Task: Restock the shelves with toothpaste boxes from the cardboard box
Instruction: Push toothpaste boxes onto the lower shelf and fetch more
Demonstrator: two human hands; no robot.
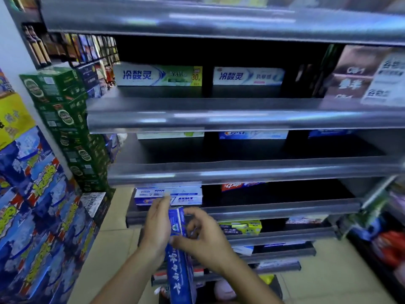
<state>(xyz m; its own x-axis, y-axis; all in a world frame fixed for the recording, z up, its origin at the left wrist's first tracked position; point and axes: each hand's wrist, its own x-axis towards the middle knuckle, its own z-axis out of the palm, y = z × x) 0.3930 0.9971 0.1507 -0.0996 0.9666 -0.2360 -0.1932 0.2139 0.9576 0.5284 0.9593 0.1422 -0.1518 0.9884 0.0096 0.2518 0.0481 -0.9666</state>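
Step in hand: placing. One blue box [178, 260] is held end-on between both hands, in front of the low shelf [285, 207] and not yet on it. The left hand [156, 227] grips its left side; the right hand [205, 242] pinches the right edge near the top. The supply carton cannot be made out. Next move, as judged — turn the box level and lift it over the raised shelf lip. Open room lies right of the stacked white boxes [186, 197] — the upper shelves are also largely bare.
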